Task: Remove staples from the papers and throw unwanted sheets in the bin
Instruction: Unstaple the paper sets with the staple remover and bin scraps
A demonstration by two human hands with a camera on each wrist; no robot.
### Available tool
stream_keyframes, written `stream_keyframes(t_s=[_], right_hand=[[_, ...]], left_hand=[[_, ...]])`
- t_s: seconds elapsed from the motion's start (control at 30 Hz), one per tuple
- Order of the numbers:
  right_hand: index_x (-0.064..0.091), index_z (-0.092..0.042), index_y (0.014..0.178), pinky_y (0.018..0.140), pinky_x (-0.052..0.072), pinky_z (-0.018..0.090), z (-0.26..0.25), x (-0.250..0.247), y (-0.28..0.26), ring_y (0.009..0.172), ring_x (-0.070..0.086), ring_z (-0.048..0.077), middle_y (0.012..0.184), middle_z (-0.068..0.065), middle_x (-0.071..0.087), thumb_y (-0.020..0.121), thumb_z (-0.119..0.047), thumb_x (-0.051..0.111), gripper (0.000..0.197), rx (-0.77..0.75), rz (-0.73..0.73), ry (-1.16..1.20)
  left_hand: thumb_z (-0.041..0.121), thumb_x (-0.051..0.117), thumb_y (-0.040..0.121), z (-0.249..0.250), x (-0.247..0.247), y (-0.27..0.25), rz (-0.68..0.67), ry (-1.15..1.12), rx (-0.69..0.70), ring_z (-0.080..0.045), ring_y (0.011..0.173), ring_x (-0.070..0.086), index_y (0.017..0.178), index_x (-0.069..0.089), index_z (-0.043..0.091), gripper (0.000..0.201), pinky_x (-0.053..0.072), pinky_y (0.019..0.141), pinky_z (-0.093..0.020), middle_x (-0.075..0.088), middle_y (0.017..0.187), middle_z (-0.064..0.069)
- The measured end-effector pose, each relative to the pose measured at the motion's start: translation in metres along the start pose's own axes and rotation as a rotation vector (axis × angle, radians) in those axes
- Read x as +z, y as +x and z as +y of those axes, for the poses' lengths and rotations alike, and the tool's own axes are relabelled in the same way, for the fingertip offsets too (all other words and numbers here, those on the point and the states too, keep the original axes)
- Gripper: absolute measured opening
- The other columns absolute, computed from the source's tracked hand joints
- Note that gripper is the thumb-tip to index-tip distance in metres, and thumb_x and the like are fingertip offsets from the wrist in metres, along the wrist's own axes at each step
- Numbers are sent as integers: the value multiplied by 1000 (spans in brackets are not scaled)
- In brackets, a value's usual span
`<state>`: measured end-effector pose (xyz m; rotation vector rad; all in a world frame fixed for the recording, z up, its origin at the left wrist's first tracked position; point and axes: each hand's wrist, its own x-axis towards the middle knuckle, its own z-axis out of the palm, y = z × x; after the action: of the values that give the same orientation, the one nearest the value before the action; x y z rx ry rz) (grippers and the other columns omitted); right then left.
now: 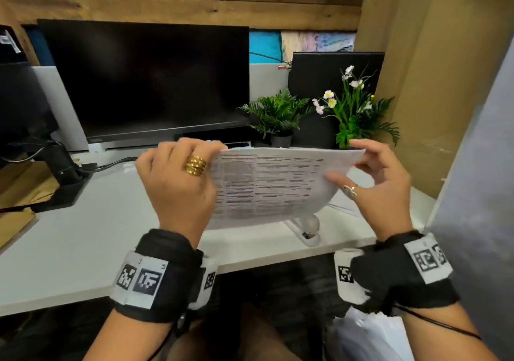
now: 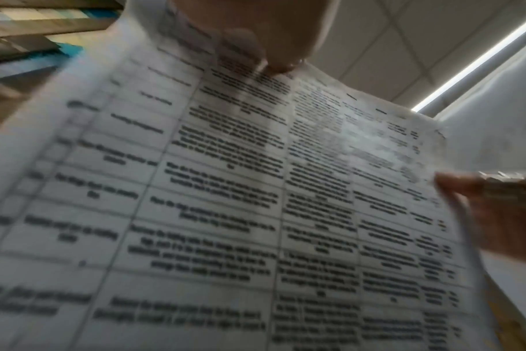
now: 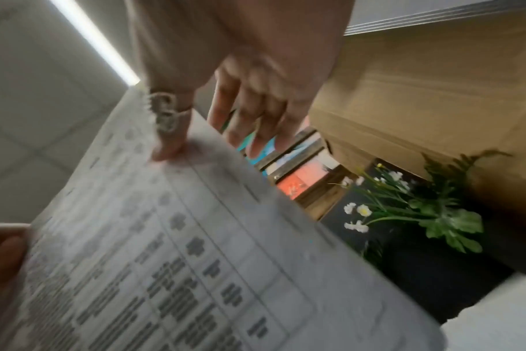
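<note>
A printed sheaf of papers (image 1: 272, 182) with table text hangs in the air above the white desk (image 1: 83, 235), curving downward. My left hand (image 1: 180, 177), with a gold ring, grips its left edge. My right hand (image 1: 370, 171) pinches the top right corner, thumb on the front and fingers behind. The left wrist view shows the papers (image 2: 225, 213) close up and blurred, my thumb at the top. In the right wrist view my ringed thumb presses on the papers (image 3: 180, 261). No staple shows. A white object (image 1: 306, 230) lies on the desk, partly hidden by the papers.
A dark monitor (image 1: 144, 79) stands behind, with its stand (image 1: 61, 177) at left. A potted fern (image 1: 278, 115) and flowers (image 1: 353, 104) sit at the back right, cardboard (image 1: 434, 68) beside them. More paper (image 1: 345, 202) lies on the desk. A white bag (image 1: 370, 335) hangs below the desk edge.
</note>
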<state>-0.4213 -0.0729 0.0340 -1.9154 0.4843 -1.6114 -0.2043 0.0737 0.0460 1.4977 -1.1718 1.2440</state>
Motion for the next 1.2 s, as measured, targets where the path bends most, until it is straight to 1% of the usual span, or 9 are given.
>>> stream_keyframes(t_s=[0.13, 0.3, 0.43, 0.57, 0.67, 0.87, 0.97, 1.07, 1.2], right_hand=[[62, -24, 107, 85, 54, 23, -1, -16, -13, 100, 65, 5, 103, -16, 71, 68, -21, 71, 40, 349, -397, 180], [64, -13, 114, 93, 50, 39, 31, -40, -34, 105, 65, 19, 111, 2, 70, 72, -17, 71, 42, 595, -370, 191], [69, -14, 98, 87, 49, 25, 48, -78, -55, 95, 66, 17, 95, -2, 71, 76, -9, 73, 22, 779, -476, -135], [70, -16, 81, 70, 47, 13, 64, -108, -72, 89, 63, 17, 89, 3, 69, 80, -17, 74, 4, 743, -613, -641], [74, -13, 88, 79, 47, 30, 74, -127, -79, 94, 64, 26, 93, 8, 70, 83, -14, 67, 9, 745, -610, -966], [75, -16, 91, 71, 41, 25, 72, -138, -95, 88, 64, 29, 90, 11, 71, 85, -10, 61, 16, 761, -576, -1013], [75, -17, 95, 70, 40, 25, 74, -138, -102, 88, 64, 29, 90, 11, 70, 87, -12, 61, 16, 782, -597, -1016], [74, -21, 77, 67, 38, 25, 77, -138, -109, 81, 62, 30, 77, 6, 68, 86, -7, 60, 22, 777, -617, -1010], [77, -20, 83, 71, 52, 32, 77, -147, -112, 81, 69, 30, 80, 8, 74, 74, 11, 55, 39, 530, -392, -982]], left_hand=[[9, 43, 81, 25, 3, 23, -194, -64, -25, -20, 76, 50, 96, 64, 25, 31, 24, 78, -34, 60, 77, 6], [23, 49, 96, 40, 26, 1, -556, -257, -78, -24, 75, 61, 99, 66, 22, 18, 41, 80, -40, 66, 85, 2], [38, 41, 97, 51, 55, -45, -914, -303, -80, -22, 102, 56, 113, 63, 25, 30, 42, 88, -39, 61, 113, 1], [61, 20, 87, 72, 79, -87, -1193, -368, 4, -20, 127, 38, 134, 48, 29, 63, 32, 102, -37, 41, 142, 3], [63, 15, 86, 91, 98, -105, -1216, -357, 30, -22, 138, 22, 145, 28, 34, 67, 25, 110, -40, 23, 153, 1], [47, 38, 96, 113, 133, -116, -1212, -349, 28, -27, 144, -2, 149, 2, 31, 66, 10, 117, -39, -2, 158, -2], [47, 43, 94, 112, 147, -125, -1203, -412, 11, -25, 144, -11, 148, -5, 33, 74, 15, 116, -48, -12, 157, 0], [49, 43, 93, 109, 152, -132, -1184, -438, -10, -23, 144, -14, 147, -7, 37, 74, 20, 112, -55, -18, 156, 3], [49, 43, 93, 107, 151, -134, -1172, -440, -4, -24, 144, -13, 147, -6, 38, 74, 21, 111, -57, -17, 156, 2]])
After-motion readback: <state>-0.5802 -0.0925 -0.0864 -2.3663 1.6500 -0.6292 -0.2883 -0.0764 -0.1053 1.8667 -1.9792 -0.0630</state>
